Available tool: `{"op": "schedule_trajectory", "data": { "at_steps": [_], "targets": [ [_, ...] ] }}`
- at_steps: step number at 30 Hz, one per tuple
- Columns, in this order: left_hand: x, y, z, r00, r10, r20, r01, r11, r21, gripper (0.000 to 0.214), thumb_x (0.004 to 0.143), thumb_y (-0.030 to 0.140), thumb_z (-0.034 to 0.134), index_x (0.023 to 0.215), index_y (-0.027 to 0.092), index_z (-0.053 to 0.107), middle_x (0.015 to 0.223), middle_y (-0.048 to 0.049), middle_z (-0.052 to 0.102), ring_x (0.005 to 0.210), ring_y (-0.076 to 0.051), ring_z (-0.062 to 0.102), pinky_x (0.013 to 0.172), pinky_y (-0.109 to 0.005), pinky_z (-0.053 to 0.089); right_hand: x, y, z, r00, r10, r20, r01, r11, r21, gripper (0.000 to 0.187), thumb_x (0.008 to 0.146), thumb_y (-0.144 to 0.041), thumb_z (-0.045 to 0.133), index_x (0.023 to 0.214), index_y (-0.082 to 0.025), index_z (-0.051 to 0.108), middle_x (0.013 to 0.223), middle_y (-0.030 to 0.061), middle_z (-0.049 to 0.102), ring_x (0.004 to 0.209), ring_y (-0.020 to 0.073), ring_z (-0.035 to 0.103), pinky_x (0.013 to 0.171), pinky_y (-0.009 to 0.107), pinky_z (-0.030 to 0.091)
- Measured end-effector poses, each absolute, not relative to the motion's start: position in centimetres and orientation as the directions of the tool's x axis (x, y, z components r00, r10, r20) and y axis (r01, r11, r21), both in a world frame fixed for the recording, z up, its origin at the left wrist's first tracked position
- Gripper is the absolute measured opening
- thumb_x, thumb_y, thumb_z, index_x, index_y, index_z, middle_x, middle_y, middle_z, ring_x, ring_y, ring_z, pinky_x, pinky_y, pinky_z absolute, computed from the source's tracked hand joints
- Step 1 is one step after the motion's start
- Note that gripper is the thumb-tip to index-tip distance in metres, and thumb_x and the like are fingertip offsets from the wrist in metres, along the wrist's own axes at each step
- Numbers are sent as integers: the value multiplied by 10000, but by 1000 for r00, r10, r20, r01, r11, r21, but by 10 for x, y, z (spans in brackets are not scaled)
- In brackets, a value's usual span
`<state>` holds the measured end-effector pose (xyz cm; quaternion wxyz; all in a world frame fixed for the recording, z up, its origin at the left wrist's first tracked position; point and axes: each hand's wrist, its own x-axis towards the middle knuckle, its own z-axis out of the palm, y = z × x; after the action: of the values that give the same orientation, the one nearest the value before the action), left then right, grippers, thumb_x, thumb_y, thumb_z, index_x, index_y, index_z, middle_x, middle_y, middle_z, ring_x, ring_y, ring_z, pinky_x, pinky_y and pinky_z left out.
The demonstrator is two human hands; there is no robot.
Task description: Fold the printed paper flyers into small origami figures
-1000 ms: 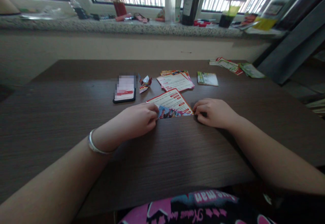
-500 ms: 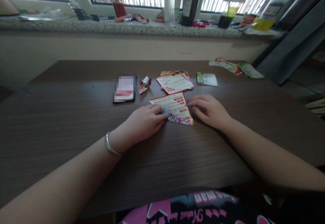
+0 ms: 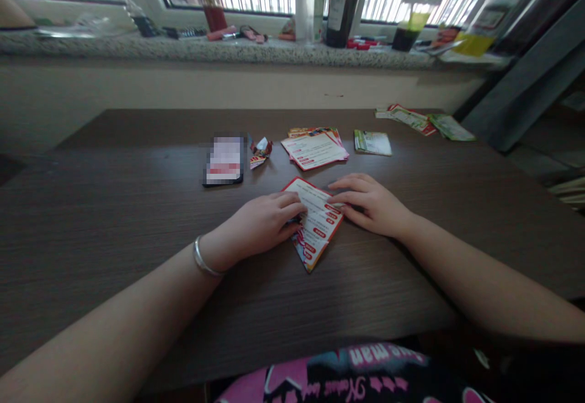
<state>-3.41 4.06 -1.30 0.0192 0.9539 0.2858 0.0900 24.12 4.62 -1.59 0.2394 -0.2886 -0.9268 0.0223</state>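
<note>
A red-bordered printed paper sheet (image 3: 317, 223), partly folded, lies on the dark wooden table (image 3: 114, 208) with one corner pointing toward me. My left hand (image 3: 260, 223), a silver bangle on its wrist, rests on the sheet's left side with fingers stretched over it. My right hand (image 3: 370, 203) lies flat on the sheet's right edge, fingers extended and pressing on the paper.
Behind the sheet lie a phone (image 3: 223, 160), a crumpled folded paper (image 3: 260, 150), a stack of similar sheets (image 3: 314, 147) and a green card (image 3: 372, 142). More leaflets (image 3: 423, 121) sit far right. Bottles and clutter line the stone windowsill (image 3: 228, 49).
The sheet has been turned on the table, so a corner now points toward me. Both hands went from pinching its near edge to lying stretched on it.
</note>
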Motion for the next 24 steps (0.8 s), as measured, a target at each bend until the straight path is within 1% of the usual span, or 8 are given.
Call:
{"op": "schedule_trajectory", "data": {
  "at_steps": [2, 4, 7, 10, 14, 19, 21, 24],
  "targets": [
    [-36, 43, -18, 844, 496, 205, 497, -866, 47, 283, 951, 279, 480, 1203, 212, 592, 1247, -63, 611, 1194, -235, 533, 1041, -421, 434, 241, 47, -17, -749, 528, 401, 499, 847, -185, 229, 892, -254, 553, 1080, -210, 676, 1205, 81, 643, 1152, 225, 544, 1008, 450, 432],
    [-39, 45, -22, 840, 490, 232, 504, -864, 1, 285, 947, 238, 484, 1208, 233, 600, 1281, -47, 601, 1258, -259, 482, 1065, -463, 403, 241, 47, -17, -772, 513, 375, 477, 858, -191, 244, 881, -289, 574, 1084, -206, 682, 1221, 85, 636, 1174, 230, 530, 1021, 446, 428],
    [-40, 46, -23, 814, 525, 248, 551, -833, -46, 311, 926, 185, 511, 1207, 277, 607, 1298, -54, 580, 1218, -268, 508, 986, -458, 456, 240, 46, -17, -791, 504, 346, 458, 864, -210, 280, 860, -337, 602, 1102, -220, 682, 1244, 79, 625, 1196, 236, 518, 1030, 450, 427],
    [-38, 42, -18, 803, 552, 224, 579, -811, -79, 238, 919, 192, 521, 1112, 251, 648, 1174, -69, 627, 1067, -246, 577, 888, -409, 496, 238, 45, -16, -807, 496, 320, 444, 867, -225, 304, 842, -355, 624, 1115, -230, 677, 1243, 75, 629, 1209, 239, 513, 1039, 454, 421],
    [-33, 35, -7, 809, 565, 163, 578, -815, -41, 246, 942, 351, 485, 1033, 198, 655, 1091, -91, 646, 995, -224, 593, 887, -380, 489, 236, 43, -12, -822, 492, 285, 446, 869, -215, 317, 850, -361, 614, 1130, -224, 670, 1251, 78, 628, 1216, 236, 511, 1046, 453, 416],
    [-33, 29, -4, 797, 591, 125, 593, -805, 21, 576, 849, 588, 544, 1266, 192, 552, 1306, -124, 562, 1196, -292, 519, 1025, -451, 414, 237, 42, -11, -824, 496, 274, 454, 867, -204, 336, 858, -372, 606, 1157, -227, 655, 1269, 67, 625, 1238, 240, 495, 1055, 473, 405],
    [-34, 29, -6, 798, 594, 103, 594, -804, 31, 685, 824, 629, 551, 1343, 186, 492, 1387, -133, 508, 1274, -306, 465, 1078, -473, 363, 238, 43, -12, -829, 489, 271, 449, 871, -198, 363, 855, -397, 609, 1166, -215, 650, 1283, 70, 617, 1247, 245, 486, 1059, 468, 402],
    [-34, 31, -9, 794, 603, 80, 601, -798, 48, 678, 859, 603, 518, 1383, 178, 454, 1459, -132, 443, 1347, -297, 398, 1117, -471, 318, 238, 44, -14, -841, 468, 271, 425, 882, -203, 413, 832, -447, 630, 1161, -199, 651, 1278, 79, 618, 1252, 249, 482, 1063, 460, 399]
  ]
}}
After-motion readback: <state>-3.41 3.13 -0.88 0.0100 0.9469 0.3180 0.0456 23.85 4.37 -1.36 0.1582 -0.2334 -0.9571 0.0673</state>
